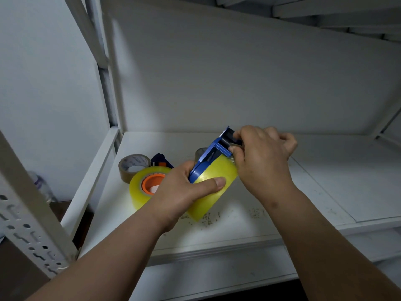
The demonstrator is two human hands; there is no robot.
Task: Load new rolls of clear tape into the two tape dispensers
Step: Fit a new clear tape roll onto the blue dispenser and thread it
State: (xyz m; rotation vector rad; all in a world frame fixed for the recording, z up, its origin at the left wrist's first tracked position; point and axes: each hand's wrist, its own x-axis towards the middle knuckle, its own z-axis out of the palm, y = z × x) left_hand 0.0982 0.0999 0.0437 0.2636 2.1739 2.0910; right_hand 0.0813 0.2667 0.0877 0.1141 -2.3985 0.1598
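Head view, white shelf with debris specks, hands gripping blue tape dispenser.

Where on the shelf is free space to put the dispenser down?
Free: the shelf right of the right hand, to the right edge. Also the front strip by the specks. Crowded: the left back, with brown tape, clear roll and second dispenser.

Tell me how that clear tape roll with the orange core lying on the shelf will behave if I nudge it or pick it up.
The clear tape roll with the orange core rests tilted against the brown tape roll, so a nudge would probably drop it flat or set it rolling. It looks thickly wound, so likely heavy for its size and stiff. Its glossy face may be slippery.
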